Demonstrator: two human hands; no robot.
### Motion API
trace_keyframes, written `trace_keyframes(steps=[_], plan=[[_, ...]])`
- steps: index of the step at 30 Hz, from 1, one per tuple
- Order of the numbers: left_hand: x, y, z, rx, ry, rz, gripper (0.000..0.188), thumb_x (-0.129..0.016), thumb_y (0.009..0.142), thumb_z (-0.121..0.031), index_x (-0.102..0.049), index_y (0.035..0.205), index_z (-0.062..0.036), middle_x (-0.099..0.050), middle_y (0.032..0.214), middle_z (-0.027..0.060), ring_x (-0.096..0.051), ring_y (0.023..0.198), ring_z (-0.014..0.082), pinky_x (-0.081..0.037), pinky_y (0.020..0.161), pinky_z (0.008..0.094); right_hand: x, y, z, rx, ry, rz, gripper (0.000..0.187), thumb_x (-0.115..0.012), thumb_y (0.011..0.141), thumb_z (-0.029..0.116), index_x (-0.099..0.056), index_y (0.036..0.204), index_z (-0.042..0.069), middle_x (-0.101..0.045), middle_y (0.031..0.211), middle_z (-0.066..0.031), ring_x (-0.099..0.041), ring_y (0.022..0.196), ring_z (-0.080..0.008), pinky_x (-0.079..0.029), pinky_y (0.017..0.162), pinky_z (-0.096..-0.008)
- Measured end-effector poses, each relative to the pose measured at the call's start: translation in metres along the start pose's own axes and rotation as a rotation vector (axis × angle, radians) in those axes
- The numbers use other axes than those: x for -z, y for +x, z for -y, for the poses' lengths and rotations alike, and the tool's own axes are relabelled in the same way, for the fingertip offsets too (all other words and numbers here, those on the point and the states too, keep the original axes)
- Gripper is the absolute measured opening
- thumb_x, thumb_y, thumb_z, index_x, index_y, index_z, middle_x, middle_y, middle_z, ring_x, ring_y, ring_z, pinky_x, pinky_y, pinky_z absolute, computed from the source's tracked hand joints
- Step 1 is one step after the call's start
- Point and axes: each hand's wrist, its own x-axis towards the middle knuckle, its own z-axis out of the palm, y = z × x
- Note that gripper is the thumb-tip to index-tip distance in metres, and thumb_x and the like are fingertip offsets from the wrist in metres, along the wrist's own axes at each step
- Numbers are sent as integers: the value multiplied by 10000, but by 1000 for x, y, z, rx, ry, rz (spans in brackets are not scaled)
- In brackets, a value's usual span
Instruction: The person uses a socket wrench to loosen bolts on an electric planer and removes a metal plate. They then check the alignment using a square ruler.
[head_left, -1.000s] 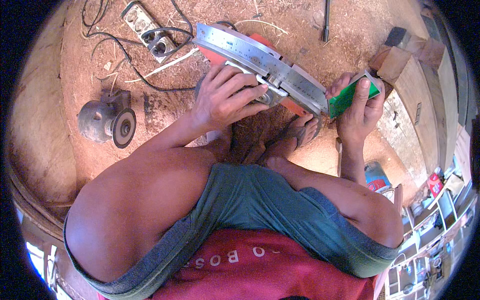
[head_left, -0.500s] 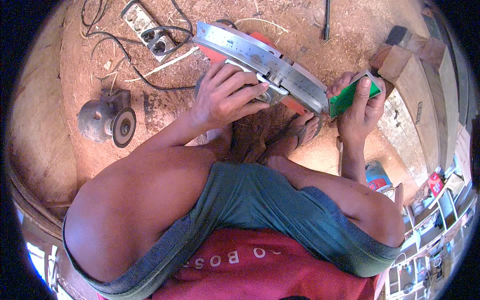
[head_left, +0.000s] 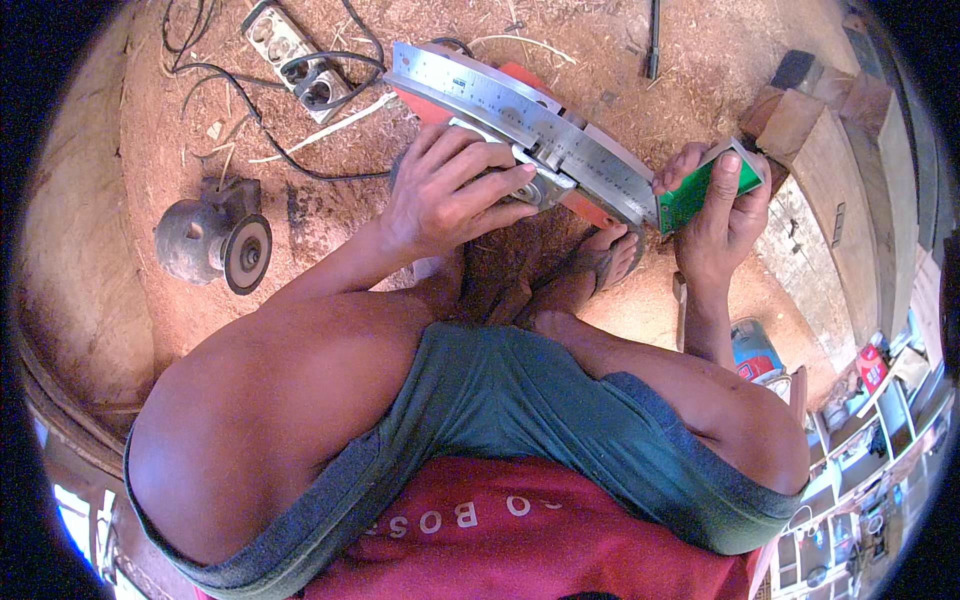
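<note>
My right hand [head_left: 722, 215] grips the green stock [head_left: 690, 200] of a try square. Its long steel blade [head_left: 490, 97], marked as a ruler, runs leftward along a red-and-silver power tool that looks like an electric planer [head_left: 592, 210]. My left hand [head_left: 455, 190] is closed on the tool's near side, fingers bent over a flat metal part with a round fitting [head_left: 528, 190]. The blade and my left hand hide much of the tool's body. My sandalled foot [head_left: 612, 258] is just below the tool's right end.
On the sawdust-covered floor at left stands a bench grinder-like motor with a disc [head_left: 247, 254]. A power strip [head_left: 290, 55] with black cables [head_left: 235, 85] lies at the upper left. Curved wooden pieces [head_left: 830, 200] stand at right, near a blue-and-red can [head_left: 753, 350]. A dark rod [head_left: 654, 40] lies far off.
</note>
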Motion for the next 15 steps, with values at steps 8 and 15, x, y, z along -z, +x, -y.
trace_keyframes(steps=[8, 15], plan=[[0, -1, -1, 19, 1, 13, 415, -918, 711, -321, -777, 1057, -140, -686, 1035, -18, -640, 948, 217, -495, 835, 392, -1, 0, 1, 8, 5, 8, 171, -501, 1137, 221, -467, 1096, 59, -619, 864, -155, -622, 732, -229, -558, 654, -384], [2, 2, -2, 1, 3, 16, 412, -924, 699, -276, -776, 1056, -134, -678, 1029, -19, -641, 930, 209, -501, 824, 389, 0, 0, 1, 7, -4, 4, 172, -498, 1138, 221, -467, 1095, 57, -617, 863, -154, -620, 725, -226, -556, 643, -380]])
